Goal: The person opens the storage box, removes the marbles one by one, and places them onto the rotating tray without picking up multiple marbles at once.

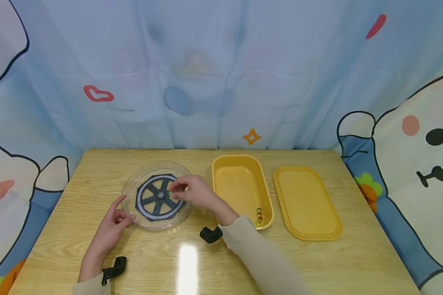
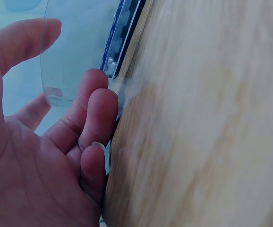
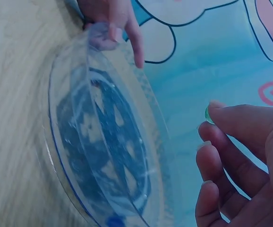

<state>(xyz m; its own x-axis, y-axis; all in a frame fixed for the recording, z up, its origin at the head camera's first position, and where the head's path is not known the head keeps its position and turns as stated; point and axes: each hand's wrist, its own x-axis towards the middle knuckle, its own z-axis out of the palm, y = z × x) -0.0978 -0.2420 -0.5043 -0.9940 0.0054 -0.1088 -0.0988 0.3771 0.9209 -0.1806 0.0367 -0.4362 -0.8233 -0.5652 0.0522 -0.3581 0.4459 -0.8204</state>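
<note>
A clear round plastic basin (image 1: 131, 184) with a dark six-spoked wheel pattern (image 1: 160, 196) at its bottom stands on the left part of the table. At its near left rim, my left hand (image 1: 114, 221) holds the wall, with the thumb and fingers about it; the left wrist view shows the curled lower fingers (image 2: 101, 111) close to the tabletop. Over the basin's right side is my right hand (image 1: 197, 191), pinching a small green marble (image 3: 208, 115) between thumb and index finger. The other right fingers are loosely bent.
A deep yellow tub (image 1: 236, 180) stands right of the basin, with several shiny marbles (image 1: 259, 217) lined up in its near right corner. Farther right, a flat yellow tray (image 1: 306, 200) lies on the wooden table (image 1: 151, 262). A patterned blue curtain (image 1: 206, 114) hangs behind.
</note>
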